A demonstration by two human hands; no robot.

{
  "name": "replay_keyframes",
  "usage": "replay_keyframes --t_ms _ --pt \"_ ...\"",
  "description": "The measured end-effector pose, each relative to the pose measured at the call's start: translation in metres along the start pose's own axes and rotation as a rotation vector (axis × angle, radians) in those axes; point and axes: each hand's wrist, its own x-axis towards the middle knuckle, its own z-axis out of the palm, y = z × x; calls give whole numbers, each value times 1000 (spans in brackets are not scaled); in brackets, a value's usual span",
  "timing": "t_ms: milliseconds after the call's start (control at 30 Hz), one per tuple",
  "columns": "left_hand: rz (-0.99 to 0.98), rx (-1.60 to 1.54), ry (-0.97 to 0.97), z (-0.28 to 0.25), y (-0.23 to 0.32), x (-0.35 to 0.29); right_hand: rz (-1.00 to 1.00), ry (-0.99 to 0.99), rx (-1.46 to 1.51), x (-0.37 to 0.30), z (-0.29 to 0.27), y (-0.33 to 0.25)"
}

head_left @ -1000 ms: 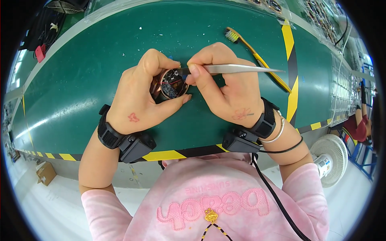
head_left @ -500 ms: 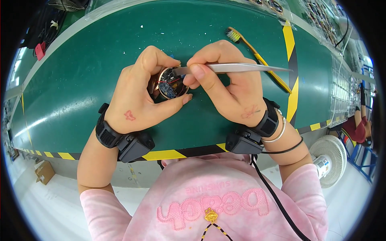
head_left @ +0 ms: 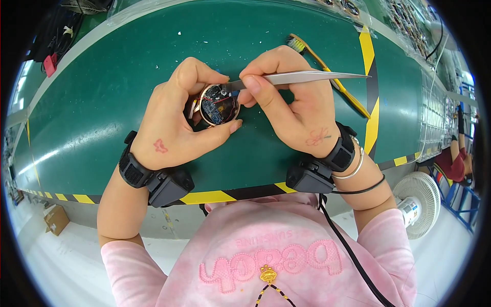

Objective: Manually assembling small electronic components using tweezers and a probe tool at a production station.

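Note:
Thumb and fingers of my left hand [head_left: 176, 115] close around a small round electronic device [head_left: 219, 106]. It has a thin gold-coloured rim, and inside show a dark circuit board and fine red wires. My right hand [head_left: 291, 100] pinches metal tweezers [head_left: 302, 77] between thumb and fingers. Their pointed end sticks out to the right, while the broad end touches or hovers over the upper edge of the device; I cannot tell which. A bit of blue shows beside my right fingertips. What lies under the device is mostly hidden by my left hand.
A toothbrush [head_left: 337, 84] with a yellow handle lies beyond my right hand on the green table [head_left: 128, 77]. White crumbs are scattered at the far side. Yellow-black tape [head_left: 369, 56] marks the right and front edges. Plastic-wrapped parts [head_left: 353, 7] sit at the far right.
The tweezers' broad end has shifted up toward the device's upper rim, and their pointed end has swung slightly upward. My right hand has risen a little; the device is tilted slightly differently.

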Motion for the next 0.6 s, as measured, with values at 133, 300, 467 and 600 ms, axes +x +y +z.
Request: replay_keyframes --t_ms 133,300,467,600 --pt "-27 47 -28 0 3 -1 5 15 31 0 2 -1" --pt "-30 69 -39 0 2 -1 -226 -16 -194 3 -2 6" --pt "89 41 42 4 -8 2 -290 -13 -268 0 -2 6" --pt "91 28 41 3 -9 2 -365 -23 -245 1 -3 9"
